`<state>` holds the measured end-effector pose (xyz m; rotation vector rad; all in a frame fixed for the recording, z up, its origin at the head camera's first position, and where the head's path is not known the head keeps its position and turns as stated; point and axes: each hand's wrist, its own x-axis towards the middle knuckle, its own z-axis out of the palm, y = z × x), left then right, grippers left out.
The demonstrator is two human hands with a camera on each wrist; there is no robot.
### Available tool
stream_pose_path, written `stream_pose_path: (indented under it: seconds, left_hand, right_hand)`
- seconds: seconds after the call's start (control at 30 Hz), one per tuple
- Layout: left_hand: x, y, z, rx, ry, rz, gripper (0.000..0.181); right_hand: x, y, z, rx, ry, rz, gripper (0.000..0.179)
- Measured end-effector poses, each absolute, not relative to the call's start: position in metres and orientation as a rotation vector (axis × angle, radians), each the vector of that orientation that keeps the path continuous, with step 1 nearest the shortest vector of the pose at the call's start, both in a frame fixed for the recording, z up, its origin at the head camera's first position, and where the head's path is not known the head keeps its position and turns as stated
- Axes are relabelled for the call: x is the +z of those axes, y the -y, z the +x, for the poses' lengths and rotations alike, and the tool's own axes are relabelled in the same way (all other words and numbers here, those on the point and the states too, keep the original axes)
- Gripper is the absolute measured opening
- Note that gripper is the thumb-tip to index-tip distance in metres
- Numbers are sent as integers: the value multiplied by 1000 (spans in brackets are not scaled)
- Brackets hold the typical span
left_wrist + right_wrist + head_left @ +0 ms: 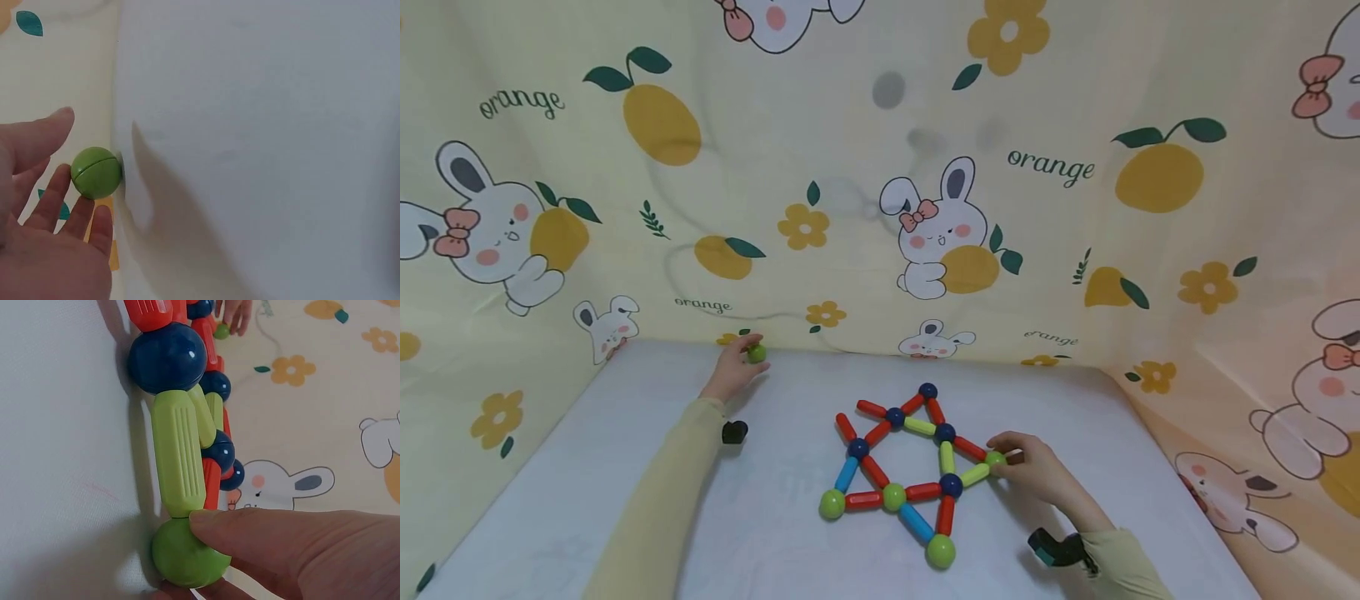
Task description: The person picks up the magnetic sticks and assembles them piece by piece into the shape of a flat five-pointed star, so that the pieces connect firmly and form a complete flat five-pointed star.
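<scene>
A building-toy figure of short rods and balls lies on the white table. It has red rods (863, 501), blue rods (916, 522), yellow-green rods (178, 453), dark blue balls (951, 484) and green balls (941, 552). At its right corner my right hand (1037, 471) pinches a green ball (190, 553), thumb on top and fingertips below. Far to the left, by the table's back edge, my left hand (735, 367) is at a loose green ball (96, 172). Its fingertips touch that ball, while the thumb stands apart from it.
A cream cloth (850, 167) printed with rabbits and oranges hangs behind the table (760, 533) and along its sides. A dark wrist device (1058, 548) sits by my right sleeve, another (734, 432) by the left.
</scene>
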<state>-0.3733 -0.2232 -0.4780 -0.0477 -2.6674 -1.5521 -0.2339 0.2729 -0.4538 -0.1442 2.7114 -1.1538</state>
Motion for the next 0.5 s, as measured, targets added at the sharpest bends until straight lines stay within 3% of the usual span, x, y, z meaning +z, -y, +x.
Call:
stream_pose_path:
  seconds: [0.5]
  left_hand:
    - [-492, 208, -364, -1631, 2691, -108, 49]
  right_hand:
    - [-456, -275, -235, -1162, -2707, -135, 31]
